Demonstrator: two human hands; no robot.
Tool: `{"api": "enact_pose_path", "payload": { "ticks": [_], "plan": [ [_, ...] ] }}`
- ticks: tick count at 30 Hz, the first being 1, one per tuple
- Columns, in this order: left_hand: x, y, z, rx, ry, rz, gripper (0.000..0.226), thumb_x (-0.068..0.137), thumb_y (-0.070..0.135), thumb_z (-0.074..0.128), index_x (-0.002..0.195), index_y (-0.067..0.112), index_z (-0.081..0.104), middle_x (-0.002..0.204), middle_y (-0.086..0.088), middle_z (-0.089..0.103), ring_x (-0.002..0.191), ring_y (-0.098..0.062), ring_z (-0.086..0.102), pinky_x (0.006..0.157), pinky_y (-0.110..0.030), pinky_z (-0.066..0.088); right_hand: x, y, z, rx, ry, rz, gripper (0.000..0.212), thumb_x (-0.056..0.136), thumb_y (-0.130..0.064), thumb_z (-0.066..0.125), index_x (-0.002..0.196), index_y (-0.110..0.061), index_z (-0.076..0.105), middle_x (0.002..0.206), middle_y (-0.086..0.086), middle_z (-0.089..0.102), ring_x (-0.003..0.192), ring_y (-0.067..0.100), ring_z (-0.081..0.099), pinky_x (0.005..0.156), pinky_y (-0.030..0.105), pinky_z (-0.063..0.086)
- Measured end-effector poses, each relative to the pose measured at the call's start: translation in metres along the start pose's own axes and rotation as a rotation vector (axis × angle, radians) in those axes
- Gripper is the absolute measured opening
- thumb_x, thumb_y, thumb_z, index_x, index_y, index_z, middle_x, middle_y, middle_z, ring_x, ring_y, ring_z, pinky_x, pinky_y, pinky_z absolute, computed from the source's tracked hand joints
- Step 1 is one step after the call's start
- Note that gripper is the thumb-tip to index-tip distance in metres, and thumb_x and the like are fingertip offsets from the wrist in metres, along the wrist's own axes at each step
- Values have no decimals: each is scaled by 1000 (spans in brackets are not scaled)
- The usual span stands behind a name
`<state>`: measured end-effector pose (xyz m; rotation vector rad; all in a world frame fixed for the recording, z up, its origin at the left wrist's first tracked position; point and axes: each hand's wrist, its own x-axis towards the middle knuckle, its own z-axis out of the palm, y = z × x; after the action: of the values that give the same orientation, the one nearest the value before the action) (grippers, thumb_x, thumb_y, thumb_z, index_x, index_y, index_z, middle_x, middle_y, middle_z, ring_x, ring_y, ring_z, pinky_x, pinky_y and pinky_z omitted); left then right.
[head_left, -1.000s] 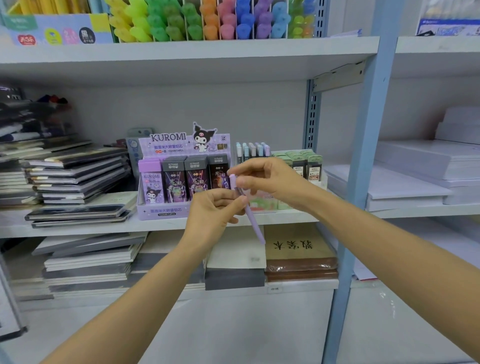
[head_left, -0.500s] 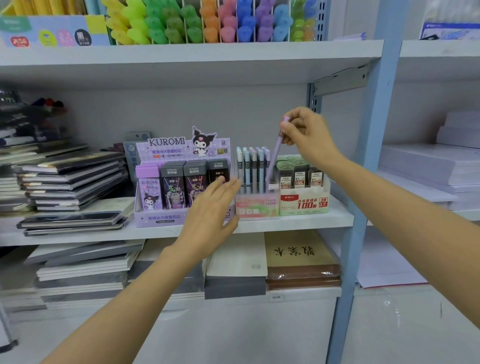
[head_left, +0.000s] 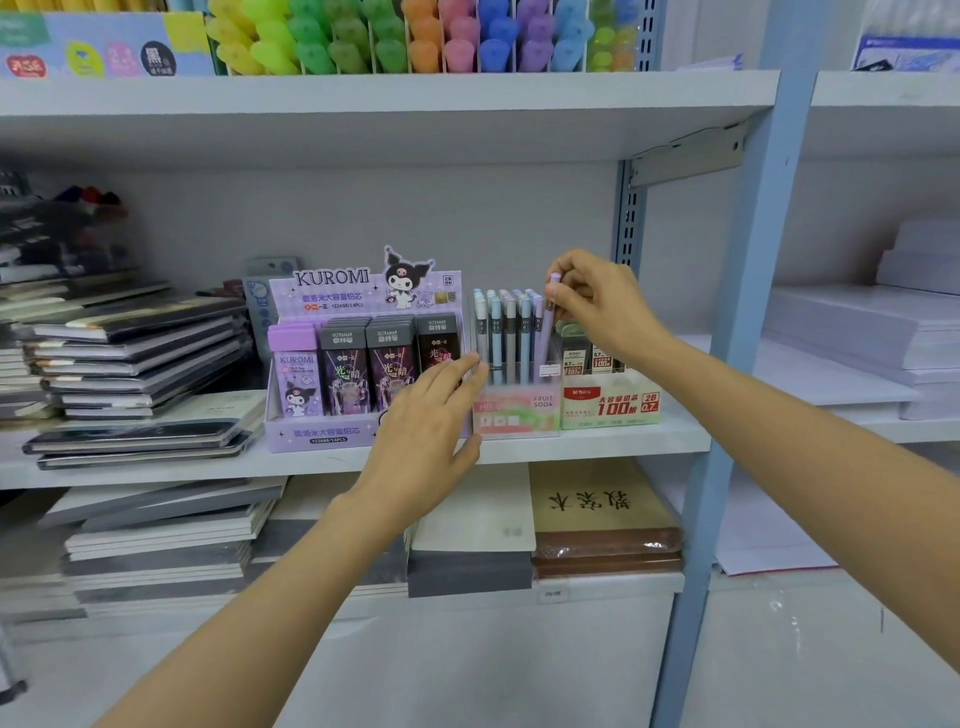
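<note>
My right hand (head_left: 597, 306) pinches the top of a lilac mechanical pencil (head_left: 546, 332). The pencil stands nearly upright at the right end of a pink display box (head_left: 519, 410) marked FRUIT SODA, beside several blue and grey pencils (head_left: 501, 338). My left hand (head_left: 426, 421) is held open in front of the box's left side, fingers straight, fingertips at the box's upper left corner.
A purple KUROMI lead box (head_left: 322, 431) stands to the left of the pencil box, a green lead-refill box (head_left: 610, 405) to the right. Notebook stacks (head_left: 135, 353) fill the left shelf. A blue upright post (head_left: 737, 332) stands at the right. Highlighters (head_left: 415, 36) line the shelf above.
My right hand carried the lilac pencil from in front of me up to the box and lowered it in. My left hand let go and opened beside the box.
</note>
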<state>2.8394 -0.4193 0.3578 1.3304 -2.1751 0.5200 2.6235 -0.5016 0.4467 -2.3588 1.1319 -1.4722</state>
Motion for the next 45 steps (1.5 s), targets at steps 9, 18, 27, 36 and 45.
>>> {"api": "enact_pose_path", "payload": {
  "ticks": [9,18,27,36,45],
  "plan": [
    [0,0,1,1,16,12,67,93,25,57,152,15,26,157,0,25,143,-19,25,113,-33,27,-2,2,4,-50,2,40,12,92,-20,63,100,-13,60,77,-8,65,74,1,65,69,11,52],
    [-7,0,0,-49,29,13,65,92,23,59,150,17,31,158,0,24,143,-19,24,115,-37,27,-16,-3,24,-244,141,-14,24,89,-25,67,109,-14,63,107,-3,55,93,7,52,87,24,43],
    [-159,-7,117,-249,16,-164,23,78,4,62,97,16,66,94,2,58,80,-19,55,64,-28,44,-164,-3,140,72,-543,-155,20,95,-32,55,85,-22,69,74,-15,62,66,2,56,62,21,45],
    [-353,4,229,-291,-712,-483,50,80,17,75,126,9,60,141,-14,52,127,-28,53,96,-32,47,-366,122,267,-75,-1387,411,28,95,-31,57,118,-16,60,115,6,64,101,22,59,83,30,45],
    [-422,21,259,-201,-799,-428,59,98,38,40,147,7,29,160,-13,5,147,-33,6,113,-37,31,-500,146,306,-238,-1541,521,32,85,-32,68,109,-17,55,112,3,57,95,19,56,78,28,45]
  ]
}}
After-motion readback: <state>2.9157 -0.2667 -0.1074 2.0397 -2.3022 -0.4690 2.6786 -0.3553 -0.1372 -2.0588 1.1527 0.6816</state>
